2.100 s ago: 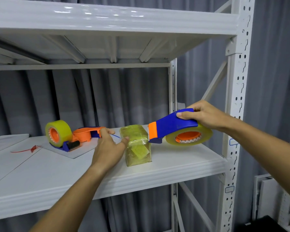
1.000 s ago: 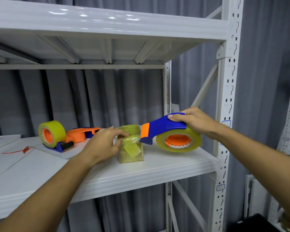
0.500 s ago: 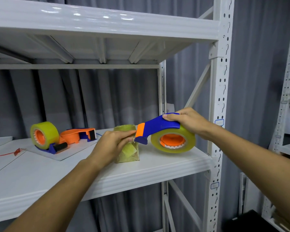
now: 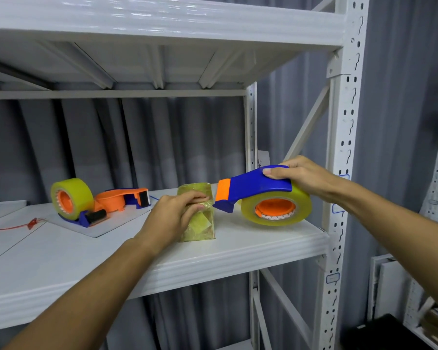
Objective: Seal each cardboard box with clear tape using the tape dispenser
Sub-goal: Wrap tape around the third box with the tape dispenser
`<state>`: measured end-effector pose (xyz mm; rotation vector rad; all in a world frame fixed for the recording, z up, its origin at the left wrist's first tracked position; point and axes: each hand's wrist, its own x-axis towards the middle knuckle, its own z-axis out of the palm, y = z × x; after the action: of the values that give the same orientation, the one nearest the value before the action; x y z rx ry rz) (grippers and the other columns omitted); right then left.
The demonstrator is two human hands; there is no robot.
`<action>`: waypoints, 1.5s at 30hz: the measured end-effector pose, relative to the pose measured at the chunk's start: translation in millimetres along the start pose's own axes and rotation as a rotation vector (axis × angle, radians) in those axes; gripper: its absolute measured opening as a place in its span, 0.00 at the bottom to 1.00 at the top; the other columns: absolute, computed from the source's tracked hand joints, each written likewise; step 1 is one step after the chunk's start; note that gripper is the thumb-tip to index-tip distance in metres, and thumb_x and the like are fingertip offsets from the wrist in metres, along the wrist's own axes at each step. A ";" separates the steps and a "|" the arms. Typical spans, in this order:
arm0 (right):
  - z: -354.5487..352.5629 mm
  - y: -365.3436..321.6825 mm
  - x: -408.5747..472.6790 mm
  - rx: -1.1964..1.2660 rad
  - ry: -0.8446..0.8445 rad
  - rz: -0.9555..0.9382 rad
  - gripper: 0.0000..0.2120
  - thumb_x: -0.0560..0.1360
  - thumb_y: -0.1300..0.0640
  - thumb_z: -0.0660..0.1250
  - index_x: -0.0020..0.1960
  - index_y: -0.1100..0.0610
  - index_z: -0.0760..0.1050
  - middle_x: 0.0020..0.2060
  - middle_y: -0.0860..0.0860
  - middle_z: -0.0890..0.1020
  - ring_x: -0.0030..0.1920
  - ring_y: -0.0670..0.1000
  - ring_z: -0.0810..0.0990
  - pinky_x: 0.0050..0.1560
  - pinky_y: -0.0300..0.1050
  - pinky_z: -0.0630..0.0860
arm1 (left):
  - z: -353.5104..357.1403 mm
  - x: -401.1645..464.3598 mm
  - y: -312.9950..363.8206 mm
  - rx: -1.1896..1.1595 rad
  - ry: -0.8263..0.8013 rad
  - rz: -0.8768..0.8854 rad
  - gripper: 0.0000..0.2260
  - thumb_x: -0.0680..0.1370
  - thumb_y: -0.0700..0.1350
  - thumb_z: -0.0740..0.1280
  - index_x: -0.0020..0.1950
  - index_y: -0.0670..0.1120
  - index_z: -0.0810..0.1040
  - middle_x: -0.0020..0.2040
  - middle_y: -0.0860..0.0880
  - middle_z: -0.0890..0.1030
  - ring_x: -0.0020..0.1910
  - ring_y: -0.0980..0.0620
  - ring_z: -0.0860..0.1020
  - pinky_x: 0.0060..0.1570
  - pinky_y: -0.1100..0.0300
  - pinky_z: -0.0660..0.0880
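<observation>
Since the earlier frames the left hand (image 4: 173, 218) has slid from the box's left flank up onto its front top edge, and the right hand (image 4: 305, 178) has drawn the tape dispenser (image 4: 261, 195) in toward the box, its nose now just beside the box's upper right corner. The small cardboard box (image 4: 200, 223), wrapped all over in yellowish clear tape, stands upright on the white shelf (image 4: 111, 251). The left grip is curled over the box, fingertips (image 4: 200, 199) lying across the top front edge and the thumb against the front face; whether it pinches a loose tape end cannot be told. The right grip is closed round the blue handle, thumb on top, fingers wrapped behind, with the tape roll (image 4: 276, 208) lying flat below it on the shelf. Well to the left of the left grip sit a second dispenser (image 4: 76, 203) with its own roll, an orange and blue empty dispenser (image 4: 123, 199) on a flat white sheet (image 4: 96, 229), and a red strip (image 4: 23, 223).
</observation>
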<state>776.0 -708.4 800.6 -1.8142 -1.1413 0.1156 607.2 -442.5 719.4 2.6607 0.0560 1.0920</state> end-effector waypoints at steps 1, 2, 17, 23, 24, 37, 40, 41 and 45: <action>-3.1 -0.1 -1.5 0.003 -0.015 -0.001 0.19 0.74 0.42 0.69 0.43 0.59 0.84 0.39 0.54 0.87 0.38 0.53 0.85 0.42 0.45 0.79 | -0.2 -0.3 -0.1 0.008 0.000 0.000 0.13 0.82 0.56 0.63 0.64 0.56 0.79 0.57 0.59 0.84 0.57 0.56 0.81 0.56 0.52 0.79; -6.0 0.4 -2.9 0.006 -0.029 0.001 0.21 0.72 0.41 0.69 0.44 0.60 0.84 0.40 0.55 0.87 0.39 0.54 0.85 0.44 0.46 0.80 | -0.5 -0.1 -0.6 0.020 -0.003 -0.003 0.14 0.81 0.57 0.62 0.64 0.57 0.79 0.57 0.59 0.84 0.57 0.55 0.81 0.56 0.51 0.79; -21.0 6.0 -18.6 -0.012 -0.081 0.073 0.27 0.69 0.40 0.70 0.54 0.63 0.83 0.47 0.58 0.87 0.50 0.63 0.85 0.56 0.58 0.80 | -2.2 1.0 2.8 0.085 0.040 0.103 0.13 0.81 0.44 0.68 0.65 0.51 0.82 0.58 0.52 0.85 0.55 0.51 0.84 0.54 0.60 0.79; -9.9 -20.3 -14.6 -0.214 0.002 0.012 0.17 0.78 0.44 0.68 0.47 0.58 0.84 0.40 0.52 0.87 0.43 0.54 0.86 0.47 0.48 0.81 | -1.7 3.3 8.2 0.103 0.024 0.072 0.17 0.79 0.57 0.64 0.63 0.54 0.83 0.58 0.55 0.84 0.58 0.54 0.83 0.57 0.53 0.80; -6.1 -26.4 -13.5 -0.260 0.011 0.012 0.18 0.77 0.43 0.68 0.47 0.57 0.84 0.39 0.51 0.87 0.42 0.54 0.86 0.45 0.47 0.81 | -1.0 3.4 8.0 0.095 0.024 0.073 0.17 0.78 0.58 0.64 0.63 0.54 0.83 0.58 0.56 0.84 0.59 0.55 0.82 0.59 0.52 0.79; 50.4 -93.5 17.6 -0.779 0.107 0.064 0.19 0.70 0.35 0.69 0.39 0.52 0.75 0.38 0.51 0.80 0.39 0.52 0.79 0.36 0.45 0.75 | 10.8 9.3 2.0 -0.063 0.098 0.008 0.07 0.78 0.44 0.73 0.55 0.51 0.87 0.54 0.55 0.86 0.57 0.54 0.83 0.60 0.50 0.78; 57.3 -97.2 19.0 -0.880 0.126 0.027 0.19 0.72 0.34 0.67 0.39 0.50 0.71 0.37 0.49 0.79 0.38 0.50 0.78 0.32 0.42 0.69 | 14.4 9.9 1.5 -0.074 0.127 -0.015 0.07 0.77 0.43 0.73 0.53 0.51 0.87 0.52 0.55 0.86 0.55 0.52 0.84 0.58 0.48 0.78; 58.7 -97.0 18.6 -0.893 0.132 0.018 0.19 0.72 0.34 0.67 0.39 0.49 0.70 0.37 0.48 0.79 0.37 0.49 0.78 0.32 0.42 0.69 | 15.3 9.8 1.5 -0.079 0.132 -0.023 0.07 0.77 0.43 0.73 0.53 0.51 0.87 0.52 0.55 0.86 0.55 0.52 0.83 0.58 0.48 0.78; 61.5 -99.3 17.2 -0.921 0.147 -0.003 0.18 0.72 0.34 0.67 0.40 0.49 0.71 0.37 0.49 0.79 0.38 0.50 0.78 0.33 0.43 0.71 | 16.2 9.6 3.1 -0.096 0.152 -0.043 0.07 0.77 0.42 0.73 0.53 0.51 0.87 0.51 0.55 0.86 0.54 0.52 0.84 0.58 0.50 0.79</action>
<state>689.4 -644.2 848.6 -2.5518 -1.1789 -0.6343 625.2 -447.9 715.6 2.4775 0.0865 1.2484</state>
